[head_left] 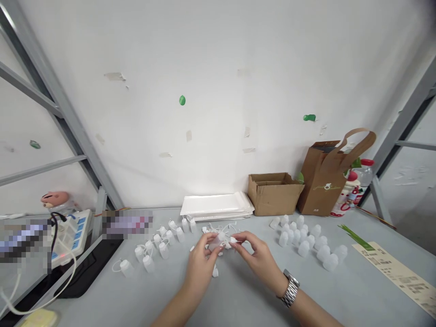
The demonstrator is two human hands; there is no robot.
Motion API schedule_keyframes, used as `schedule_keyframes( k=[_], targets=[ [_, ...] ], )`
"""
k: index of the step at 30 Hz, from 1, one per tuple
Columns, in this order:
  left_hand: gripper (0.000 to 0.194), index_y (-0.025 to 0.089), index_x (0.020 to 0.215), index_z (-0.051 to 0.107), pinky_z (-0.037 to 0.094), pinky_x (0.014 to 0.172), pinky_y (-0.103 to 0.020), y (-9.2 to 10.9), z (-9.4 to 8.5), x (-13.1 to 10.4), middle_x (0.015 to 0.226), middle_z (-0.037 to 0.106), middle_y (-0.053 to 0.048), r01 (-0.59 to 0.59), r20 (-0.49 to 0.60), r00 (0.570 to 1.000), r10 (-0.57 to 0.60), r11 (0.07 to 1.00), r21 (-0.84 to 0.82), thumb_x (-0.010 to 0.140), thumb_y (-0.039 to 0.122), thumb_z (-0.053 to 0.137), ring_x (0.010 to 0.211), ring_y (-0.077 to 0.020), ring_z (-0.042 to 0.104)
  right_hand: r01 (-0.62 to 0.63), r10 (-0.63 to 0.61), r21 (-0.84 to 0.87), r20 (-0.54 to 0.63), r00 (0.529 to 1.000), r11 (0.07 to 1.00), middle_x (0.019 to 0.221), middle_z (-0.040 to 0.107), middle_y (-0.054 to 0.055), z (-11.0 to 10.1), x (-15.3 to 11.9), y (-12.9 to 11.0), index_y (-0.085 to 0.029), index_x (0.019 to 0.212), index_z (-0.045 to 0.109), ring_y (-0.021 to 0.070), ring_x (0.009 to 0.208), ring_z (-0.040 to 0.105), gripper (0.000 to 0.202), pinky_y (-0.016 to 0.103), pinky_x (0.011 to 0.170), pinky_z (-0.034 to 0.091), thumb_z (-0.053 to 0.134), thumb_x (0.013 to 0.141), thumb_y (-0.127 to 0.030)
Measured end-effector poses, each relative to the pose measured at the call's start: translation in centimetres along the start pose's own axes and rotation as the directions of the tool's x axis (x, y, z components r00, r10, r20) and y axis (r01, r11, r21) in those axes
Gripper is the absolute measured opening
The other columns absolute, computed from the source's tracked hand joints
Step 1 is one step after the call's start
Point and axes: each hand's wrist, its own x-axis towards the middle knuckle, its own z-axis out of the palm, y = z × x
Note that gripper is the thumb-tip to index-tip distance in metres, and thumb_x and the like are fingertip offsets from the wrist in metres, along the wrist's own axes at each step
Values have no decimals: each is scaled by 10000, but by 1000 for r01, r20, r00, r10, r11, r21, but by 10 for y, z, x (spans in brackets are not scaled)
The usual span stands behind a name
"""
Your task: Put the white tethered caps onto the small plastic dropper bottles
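Note:
Near the middle of the table, my left hand [201, 258] pinches a small translucent plastic bottle [215, 244]. Close beside it, my right hand [258, 255], with a metal watch on the wrist, has a small white cap [233, 240] between thumb and forefinger. Whether the cap touches the bottle I cannot tell. Behind and under the fingers lies a loose pile of white caps with thin straps [231, 227], partly hidden. To the left stand several bottles with white caps and looped straps [164, 250]. Several translucent bottles without straps [304, 248] are grouped on the right.
White flat packets [216, 205], an open cardboard box [273, 200] and a brown paper bag [318, 190] line the wall. A long printed paper strip [397, 272] lies at right. At left are a black mat [93, 268] and a power strip [73, 240] with cables.

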Motion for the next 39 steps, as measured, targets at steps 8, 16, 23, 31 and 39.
schedule_keyframes(
  k=[8,16,23,31,39],
  targets=[
    [194,246,878,692,509,750,-325,-2,-1,1,957,627,-50,-175,92,981,169,982,65,711,218,597,956,-230,558,0,1,-20,51,999,1000,790,650,10,-5,3,-1,-209,868,627,157,757,600,159,265,708,465,547,825,-340],
    [247,236,908,690,522,779,-341,0,-4,3,977,661,-30,-56,219,974,55,998,-3,698,201,567,834,-195,641,49,-43,-42,138,990,998,757,632,16,-15,3,-5,-195,839,635,153,724,588,149,255,686,451,545,833,-314],
    [257,201,926,690,524,703,-320,3,-3,-1,868,685,-49,-70,279,959,48,995,70,723,228,534,673,-172,646,162,-123,-157,234,965,974,730,598,19,-23,4,-6,-188,826,630,150,705,558,140,251,661,429,514,854,-260],
    [279,221,963,680,511,732,-317,-2,-3,1,924,670,-54,-139,237,966,106,982,127,735,226,519,735,-178,644,-52,84,-176,175,981,983,646,576,-14,-13,3,-9,-187,783,553,138,619,540,159,248,617,422,468,868,-292],
    [402,186,1096,593,489,775,-335,3,-1,0,893,669,-46,20,192,981,-22,1000,10,697,222,557,750,-187,653,-2,16,-98,133,991,995,788,647,22,-11,2,-8,-202,870,581,158,747,605,147,271,710,463,479,865,-307]
  ],
)
